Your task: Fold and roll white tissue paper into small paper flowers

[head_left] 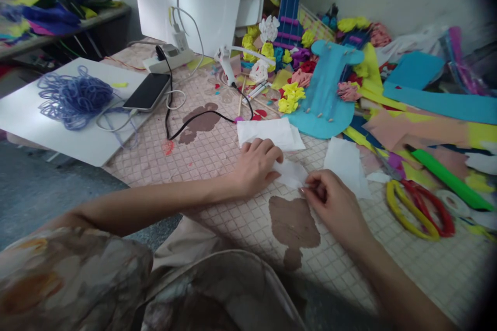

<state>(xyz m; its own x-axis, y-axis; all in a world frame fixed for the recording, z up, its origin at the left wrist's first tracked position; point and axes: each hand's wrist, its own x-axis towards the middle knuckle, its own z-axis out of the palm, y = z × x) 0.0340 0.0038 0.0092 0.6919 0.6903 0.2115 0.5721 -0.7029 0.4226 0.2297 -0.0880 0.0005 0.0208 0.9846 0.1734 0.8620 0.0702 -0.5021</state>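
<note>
A small sheet of thin white tissue paper (290, 174) lies between my hands, low over the table. My left hand (256, 166) has its fingers curled over the sheet's left edge, thumb close beneath them. At the opposite corner my right hand (332, 199) pinches the sheet between thumb and fingertips. Just behind is a folded white tissue piece (267, 132), and another white tissue piece (347, 165) lies beyond my right hand. The curled fingers hide part of the sheet's edges.
Scissors (412, 212) and a green cutter (446, 176) lie at right among paper scraps. Behind stand a blue cardboard shape (328, 93), yellow paper flowers (292, 97) and a glue gun (225, 64) with a black cord. Left are a phone (147, 92) and purple yarn (75, 95).
</note>
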